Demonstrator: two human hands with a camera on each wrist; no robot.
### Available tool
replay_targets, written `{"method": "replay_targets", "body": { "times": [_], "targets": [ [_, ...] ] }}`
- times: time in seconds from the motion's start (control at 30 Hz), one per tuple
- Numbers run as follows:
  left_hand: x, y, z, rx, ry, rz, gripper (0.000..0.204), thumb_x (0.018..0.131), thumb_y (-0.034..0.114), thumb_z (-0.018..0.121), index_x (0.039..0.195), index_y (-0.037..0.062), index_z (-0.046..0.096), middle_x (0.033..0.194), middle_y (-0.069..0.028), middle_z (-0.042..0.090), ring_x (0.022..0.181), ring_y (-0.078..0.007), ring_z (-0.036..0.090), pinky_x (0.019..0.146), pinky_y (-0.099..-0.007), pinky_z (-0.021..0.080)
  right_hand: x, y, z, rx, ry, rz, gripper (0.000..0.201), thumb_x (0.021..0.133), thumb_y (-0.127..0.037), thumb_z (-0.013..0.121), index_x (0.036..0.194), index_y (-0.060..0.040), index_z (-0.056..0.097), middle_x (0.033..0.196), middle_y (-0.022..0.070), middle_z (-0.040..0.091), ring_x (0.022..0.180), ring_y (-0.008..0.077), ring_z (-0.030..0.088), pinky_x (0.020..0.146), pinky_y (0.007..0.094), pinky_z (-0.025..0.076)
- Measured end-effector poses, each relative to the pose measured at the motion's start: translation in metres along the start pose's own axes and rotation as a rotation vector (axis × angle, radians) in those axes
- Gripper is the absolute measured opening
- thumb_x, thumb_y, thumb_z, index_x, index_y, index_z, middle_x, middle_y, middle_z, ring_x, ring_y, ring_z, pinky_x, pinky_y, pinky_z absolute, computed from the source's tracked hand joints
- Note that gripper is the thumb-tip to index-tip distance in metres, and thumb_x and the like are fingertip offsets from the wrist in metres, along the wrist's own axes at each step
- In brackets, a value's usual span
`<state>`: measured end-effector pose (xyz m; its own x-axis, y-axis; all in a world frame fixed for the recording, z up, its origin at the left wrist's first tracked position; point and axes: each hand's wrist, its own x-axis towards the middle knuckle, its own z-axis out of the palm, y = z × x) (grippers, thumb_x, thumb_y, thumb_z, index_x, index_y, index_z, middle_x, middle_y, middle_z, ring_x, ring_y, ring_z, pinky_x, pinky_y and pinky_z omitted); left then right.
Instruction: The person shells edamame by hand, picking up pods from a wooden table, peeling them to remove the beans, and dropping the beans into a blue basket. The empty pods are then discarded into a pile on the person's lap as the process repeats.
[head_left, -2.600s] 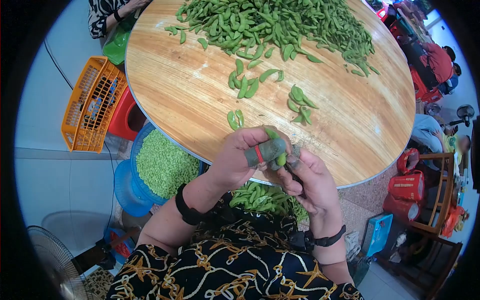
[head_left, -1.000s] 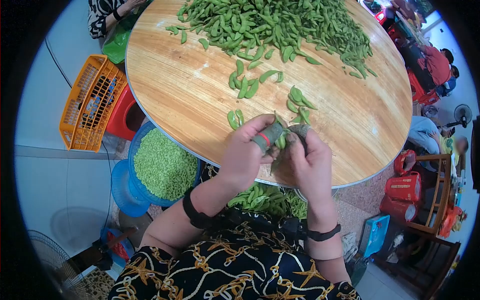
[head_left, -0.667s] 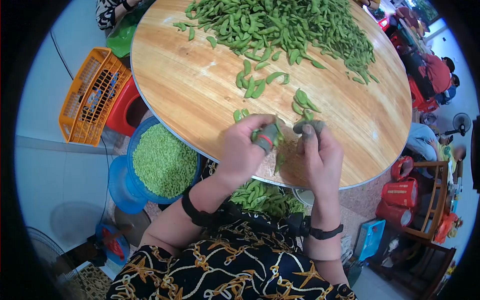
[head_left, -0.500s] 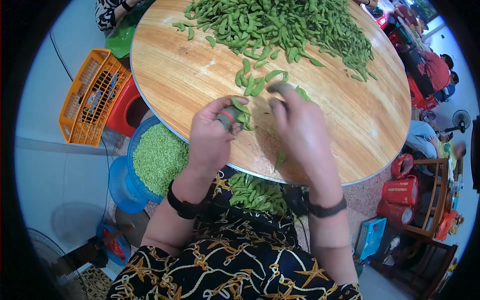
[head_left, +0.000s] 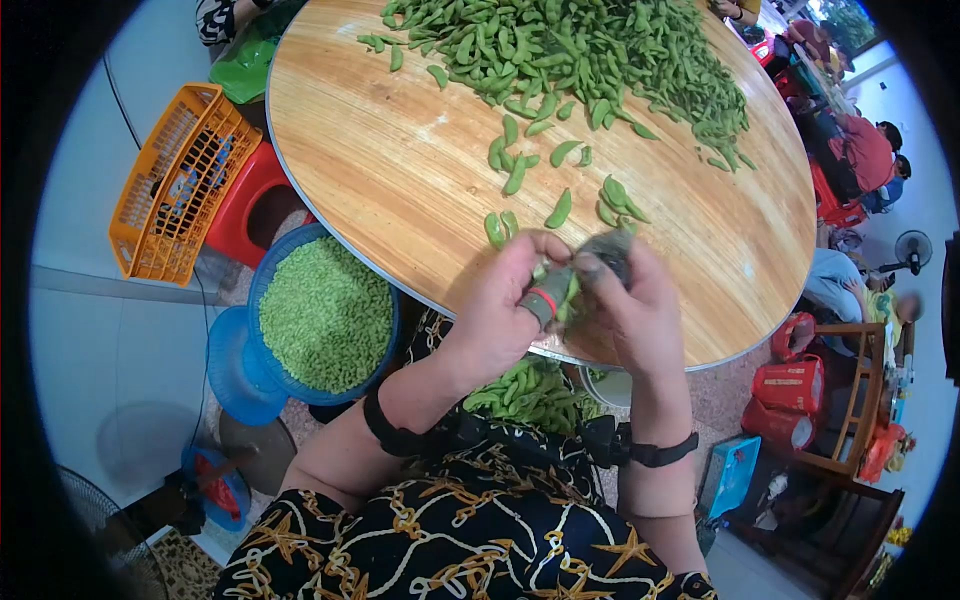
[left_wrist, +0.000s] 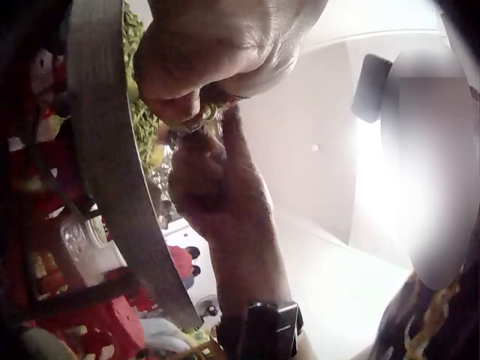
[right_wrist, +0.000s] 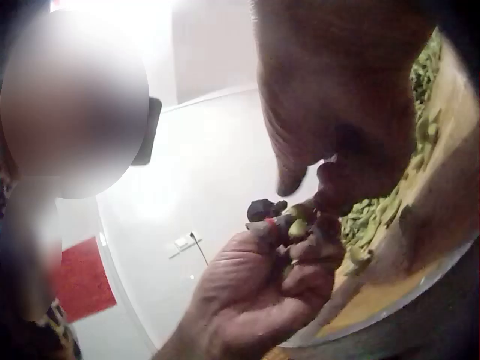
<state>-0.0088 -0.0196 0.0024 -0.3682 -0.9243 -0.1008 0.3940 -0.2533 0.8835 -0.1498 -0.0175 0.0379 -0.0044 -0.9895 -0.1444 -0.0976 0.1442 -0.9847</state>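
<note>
Pod (head_left: 572, 289) pinched by left hand (head_left: 498, 312), fingers nearly closed; right hand (head_left: 642, 305) curled beside it, can't tell its grip; brace left, squeeze gently, don't crush

Looks down from the head, farthest off, over the round wood-grained table (head_left: 400, 180), bare left hand (head_left: 498, 318) and bare right hand (head_left: 645, 310), and slantwise, very close, from each wrist, past the nearer hand toward the other, sharing both hands, slender green pods (head_left: 575, 60) and table edge (right_wrist: 397, 306) in all three
</note>
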Motion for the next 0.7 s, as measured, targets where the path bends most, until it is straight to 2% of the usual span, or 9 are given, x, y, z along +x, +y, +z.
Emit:
{"method": "replay_targets", "body": {
  "times": [0.03,0.1,0.23,0.4,0.5,0.57,0.6,0.63,0.7],
  "targets": [
    [-0.002,0.001,0.0,-0.002,0.0,0.0,0.022,0.089,0.003,0.04,0.11,0.007,0.047,0.087,-0.0014,0.053,0.07,-0.007,0.049,0.055,-0.0161,0.038,-0.006,0.002,0.0,-0.002,0.0,0.0,0.01,0.085,-0.01,0.059,0.088,-0.0001,0.058,0.07,-0.0031,0.053,0.063,0.0044,0.046,0.056,0.0192,0.038],
    [-0.004,0.005,0.001,-0.397,-0.167,-0.383,0.011,0.092,0.011,0.046,0.102,0.0069,0.048,0.08,-0.0012,0.051,0.063,-0.0084,0.05,0.052,-0.0164,0.038,-0.014,0.006,-0.001,0.04,0.144,-0.137,0.008,0.084,-0.008,0.058,0.088,-0.0009,0.058,0.071,-0.0031,0.055,0.063,0.0048,0.047,0.057,0.02,0.039],
    [-0.005,-0.008,-0.007,-0.585,-0.352,-0.445,0.011,0.092,0.013,0.047,0.1,0.0053,0.048,0.08,-0.002,0.052,0.059,-0.0071,0.048,0.047,-0.0152,0.033,-0.029,0.005,-0.001,-0.112,0.153,-0.262,0.011,0.085,-0.01,0.061,0.088,-0.0003,0.057,0.072,0.0,0.058,0.063,0.0038,0.051,0.056,0.0188,0.042],
    [-0.005,-0.005,-0.002,-0.644,-0.352,-0.425,0.011,0.091,0.008,0.047,0.1,0.0037,0.051,0.08,-0.0019,0.054,0.059,-0.005,0.047,0.047,-0.015,0.033,-0.031,0.013,-0.004,0.108,0.197,-0.235,0.011,0.085,-0.01,0.06,0.089,-0.0006,0.058,0.073,0.0016,0.058,0.064,0.0038,0.053,0.056,0.0175,0.042],
    [-0.001,0.011,-0.016,0.098,-0.135,-0.154,0.021,0.084,-0.001,0.046,0.101,0.0033,0.057,0.082,-0.0013,0.058,0.063,-0.0058,0.05,0.053,-0.0163,0.039,-0.029,0.009,-0.023,0.372,0.159,-0.163,0.013,0.084,-0.011,0.061,0.09,0.0005,0.058,0.073,0.0019,0.059,0.065,0.007,0.055,0.057,0.0206,0.043],
    [0.008,0.024,-0.041,0.303,0.048,0.069,0.027,0.08,-0.005,0.046,0.103,0.0024,0.057,0.083,-0.0012,0.059,0.066,-0.0069,0.052,0.057,-0.0169,0.041,-0.023,-0.009,-0.043,-0.059,-0.318,-0.087,0.018,0.082,-0.013,0.063,0.091,0.0013,0.057,0.073,0.0032,0.06,0.064,0.0099,0.054,0.057,0.0234,0.043],
    [0.014,0.03,-0.05,0.304,0.167,0.107,0.029,0.079,-0.006,0.045,0.104,0.0013,0.057,0.083,-0.0016,0.058,0.067,-0.0074,0.052,0.059,-0.0167,0.04,-0.013,0.0,-0.039,-0.267,-0.337,-0.266,0.02,0.079,-0.014,0.064,0.09,0.0014,0.057,0.072,0.0093,0.062,0.062,0.0188,0.06,0.057,0.0305,0.046],
    [0.021,0.031,-0.054,0.308,0.164,0.104,0.029,0.079,-0.006,0.045,0.104,0.0013,0.057,0.083,-0.0016,0.058,0.067,-0.0074,0.052,0.059,-0.0167,0.04,-0.004,-0.003,-0.028,-0.263,-0.334,-0.265,0.02,0.079,-0.014,0.064,0.09,0.0014,0.057,0.072,0.0093,0.062,0.062,0.0188,0.06,0.057,0.0305,0.046],
    [0.031,0.029,-0.06,0.863,0.216,0.219,0.025,0.081,-0.003,0.047,0.102,0.0,0.059,0.077,-0.0013,0.057,0.065,-0.0078,0.05,0.058,-0.02,0.04,0.016,-0.014,-0.001,-0.84,0.078,-0.251,0.018,0.079,-0.016,0.063,0.083,-0.0003,0.056,0.07,0.0156,0.063,0.062,0.0301,0.063,0.056,0.0383,0.048]
  ]
}}
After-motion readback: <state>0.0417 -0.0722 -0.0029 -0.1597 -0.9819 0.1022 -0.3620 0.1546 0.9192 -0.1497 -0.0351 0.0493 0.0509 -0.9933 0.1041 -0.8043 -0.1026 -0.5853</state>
